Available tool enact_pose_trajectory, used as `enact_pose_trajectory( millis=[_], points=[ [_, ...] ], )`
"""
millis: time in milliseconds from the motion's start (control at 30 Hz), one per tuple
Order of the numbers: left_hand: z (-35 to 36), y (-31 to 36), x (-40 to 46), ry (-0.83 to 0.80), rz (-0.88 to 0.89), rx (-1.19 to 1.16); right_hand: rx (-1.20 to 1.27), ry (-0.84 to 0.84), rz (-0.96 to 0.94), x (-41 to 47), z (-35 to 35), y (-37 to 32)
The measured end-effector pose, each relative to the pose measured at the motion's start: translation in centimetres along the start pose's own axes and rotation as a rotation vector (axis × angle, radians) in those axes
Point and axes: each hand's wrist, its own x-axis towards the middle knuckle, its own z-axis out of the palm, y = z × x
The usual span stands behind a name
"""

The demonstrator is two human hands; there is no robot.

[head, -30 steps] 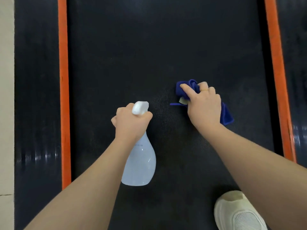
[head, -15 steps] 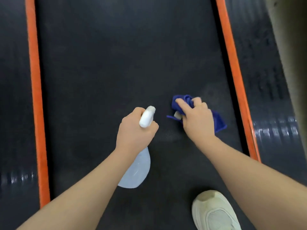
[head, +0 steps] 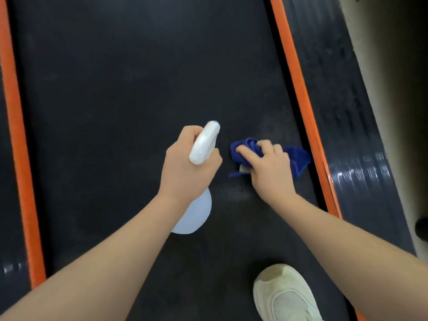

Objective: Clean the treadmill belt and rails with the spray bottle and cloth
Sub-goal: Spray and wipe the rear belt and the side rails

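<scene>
The right hand point(head: 271, 167) presses down on a bunched blue cloth point(head: 298, 158), fingers curled over it, on the right part of the black belt point(head: 115, 100) just beside the orange rail point(head: 298, 93); the cloth looks soft and limp, so it is best held bunched under the palm. The left hand point(head: 185, 167) is wrapped round the neck of the spray bottle point(head: 194, 214), white nozzle pointing far; it looks like light, smooth plastic. A pale shoe point(head: 284, 295) stands on the near belt and could get in the way, with the other orange strip point(head: 20, 158) well left.
</scene>
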Motion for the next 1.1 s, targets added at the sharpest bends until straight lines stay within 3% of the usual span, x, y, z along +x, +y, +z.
enact_pose_trajectory(
  millis=[100,267,467,500,567,633,667,767,867,1000,1100],
  points=[
    [0.6,0.3,-0.3,-0.069,0.003,0.046,0.015,-0.101,-0.109,0.1,-0.8,1.1],
    [0.7,0.2,0.2,-0.005,-0.042,0.027,-0.063,-0.067,0.355,4.9,-0.6,2.4],
    [0.4,0.3,0.3,-0.017,-0.057,0.026,-0.042,-0.055,-0.048,2.1,-0.7,3.3],
    [0.5,0.2,0.4,-0.018,-0.060,0.023,-0.047,-0.030,-0.022,3.1,-0.9,4.1],
    [0.4,0.0,0.6,-0.007,-0.073,0.003,-0.040,0.038,0.233,5.5,-1.1,4.8],
    [0.1,-0.1,0.6,0.015,-0.080,-0.015,-0.038,-0.018,0.465,6.1,-0.4,3.9],
    [0.0,-0.1,0.5,0.016,-0.085,-0.015,-0.033,-0.042,0.487,5.4,-0.2,3.3],
    [0.2,0.2,0.4,-0.016,-0.088,0.019,-0.047,-0.021,0.242,1.0,-0.4,2.1],
    [0.8,0.4,0.4,-0.038,-0.062,0.070,-0.277,0.003,0.041,1.9,-1.4,4.2],
    [1.1,0.3,0.6,-0.043,-0.031,0.104,-0.314,0.066,0.274,6.2,-1.4,5.7],
    [1.0,0.3,0.7,-0.043,-0.038,0.094,-0.318,0.076,0.180,2.7,-0.6,4.0]
  ],
)
